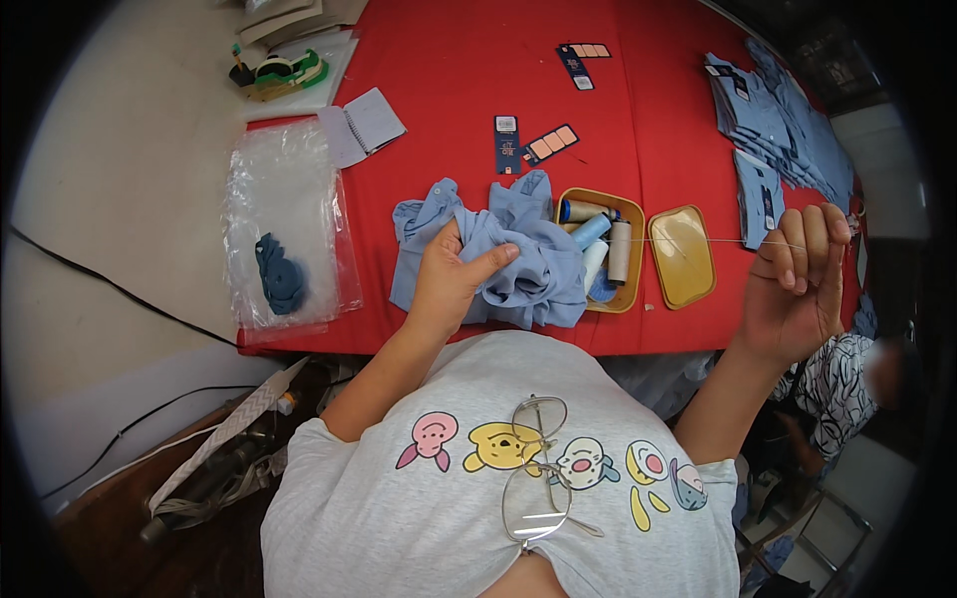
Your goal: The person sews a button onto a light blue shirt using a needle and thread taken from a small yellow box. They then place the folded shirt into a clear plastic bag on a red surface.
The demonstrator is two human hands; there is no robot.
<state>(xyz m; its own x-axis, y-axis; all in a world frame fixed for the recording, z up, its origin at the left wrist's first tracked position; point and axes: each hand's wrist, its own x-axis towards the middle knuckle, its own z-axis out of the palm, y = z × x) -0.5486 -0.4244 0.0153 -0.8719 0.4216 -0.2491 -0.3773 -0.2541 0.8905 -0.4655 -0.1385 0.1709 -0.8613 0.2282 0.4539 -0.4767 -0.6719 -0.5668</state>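
My left hand (pixel 454 274) is closed on a bunched light-blue cloth garment (pixel 528 264), thumb on top of the folds. A small button shows near the garment's upper left part. Raised well off to the right, my right hand (pixel 800 274) has its fingers pinched together. A thin pale thread (pixel 723 240) runs taut from the garment across to those fingers. Whether a needle is in the pinch is too small to tell. Right beside the garment stands an open yellow box (pixel 631 296) holding several thread spools (pixel 619 253), with its yellow lid (pixel 682 257) lying alongside.
Dark tags (pixel 507 146) lie on the red tablecloth (pixel 439 80). Folded blue shirts (pixel 763 120) are stacked far right. At left are clear plastic bags (pixel 289 189), a dark blue bundle (pixel 279 276), a notebook (pixel 364 128) and a green tape dispenser (pixel 289 77). Another person (pixel 842 389) sits lower right.
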